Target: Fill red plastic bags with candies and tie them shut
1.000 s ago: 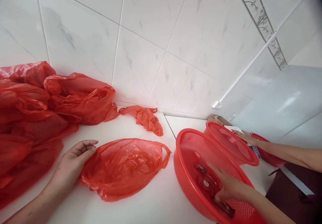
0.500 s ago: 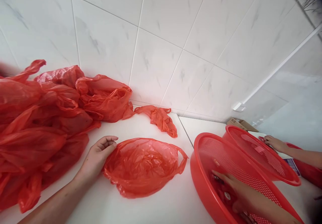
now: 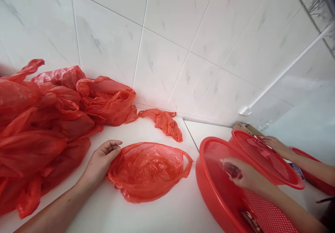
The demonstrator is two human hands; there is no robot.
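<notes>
An open red plastic bag (image 3: 149, 170) lies on the white counter (image 3: 162, 215). My left hand (image 3: 101, 159) rests at the bag's left rim, fingers curled on its edge and holding it open. My right hand (image 3: 242, 175) is raised over the big red perforated basket (image 3: 211, 191) and grips a small dark red packet (image 3: 231, 169). More such packets (image 3: 251, 219) lie at the basket's bottom.
A heap of crumpled red bags (image 3: 44, 128) fills the left side. One small crumpled bag (image 3: 164, 121) lies by the tiled wall. Another person's hand (image 3: 274, 145) reaches into a second red basket (image 3: 264, 159) at the right, with a cardboard box (image 3: 247, 128) behind it.
My right hand has come up out of the basket with a packet in it. The other person's hand has moved further over the second basket. My left hand stays at the bag.
</notes>
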